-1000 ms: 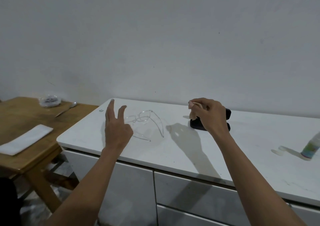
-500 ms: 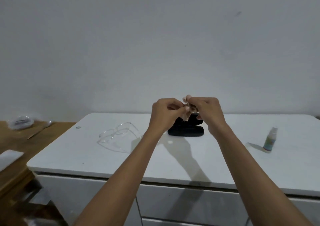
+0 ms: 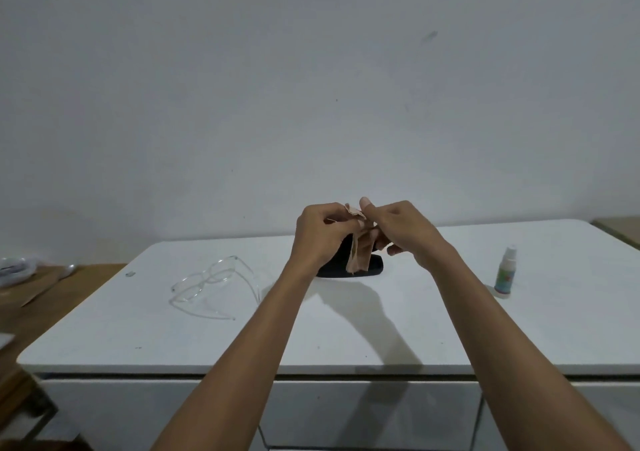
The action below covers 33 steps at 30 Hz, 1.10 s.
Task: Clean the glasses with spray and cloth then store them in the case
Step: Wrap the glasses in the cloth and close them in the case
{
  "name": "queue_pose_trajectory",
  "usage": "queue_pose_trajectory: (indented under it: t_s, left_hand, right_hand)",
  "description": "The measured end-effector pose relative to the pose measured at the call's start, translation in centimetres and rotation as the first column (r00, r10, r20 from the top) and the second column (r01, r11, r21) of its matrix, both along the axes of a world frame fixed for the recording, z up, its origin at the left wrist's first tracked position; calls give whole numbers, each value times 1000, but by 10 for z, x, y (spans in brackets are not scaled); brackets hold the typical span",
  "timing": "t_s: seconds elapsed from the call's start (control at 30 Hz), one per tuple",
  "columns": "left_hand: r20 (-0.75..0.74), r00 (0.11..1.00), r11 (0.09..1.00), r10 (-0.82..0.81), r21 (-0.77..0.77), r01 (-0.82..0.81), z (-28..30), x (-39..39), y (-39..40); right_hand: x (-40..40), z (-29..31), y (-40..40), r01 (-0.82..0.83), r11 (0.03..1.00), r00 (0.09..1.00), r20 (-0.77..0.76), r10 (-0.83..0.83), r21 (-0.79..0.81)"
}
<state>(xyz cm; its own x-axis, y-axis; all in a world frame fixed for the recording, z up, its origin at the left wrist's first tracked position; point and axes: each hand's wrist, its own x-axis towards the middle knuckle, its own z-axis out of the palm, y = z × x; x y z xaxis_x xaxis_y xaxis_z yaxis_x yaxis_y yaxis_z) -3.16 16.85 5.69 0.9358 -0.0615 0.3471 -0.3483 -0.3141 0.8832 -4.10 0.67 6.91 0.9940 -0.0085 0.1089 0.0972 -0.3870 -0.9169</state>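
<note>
Pinching the cloth point(image 3: 358, 255) between them, left hand point(image 3: 320, 239) and right hand point(image 3: 401, 230) hover above the case point(image 3: 375, 267); the glasses point(image 3: 214, 286) (clear, easily missed) lie left, uncleaned; fumbling risks dropping it.

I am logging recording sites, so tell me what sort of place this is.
Probably a room in a home, not a workshop: a white cabinet with drawer fronts against a bare painted wall, and a wooden table beside it on the left.
</note>
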Motion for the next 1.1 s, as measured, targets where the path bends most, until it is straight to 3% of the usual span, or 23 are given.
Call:
queue_pose_trajectory:
  t_s: [0.17,0.4,0.6,0.9,1.1]
  left_hand:
    - [-116,992,993,-52,-110,39,11,2,17]
    - [-181,980,975,-76,-220,35,15,-1,23]
    - [-192,974,936,-119,-348,45,19,0,27]
    - [-274,926,843,-260,-532,79,26,-1,25]
    - [-262,910,779,-322,-619,98,27,-1,28]
  right_hand:
    - [7,-4,-5,86,984,991,117,-69,-153]
    - [8,-7,-1,-40,995,973,231,18,88]
    - [7,-2,2,-83,994,970,233,64,75]
    - [4,-3,9,-83,994,943,316,103,-75]
    - [7,1,7,-137,985,961,256,107,102]
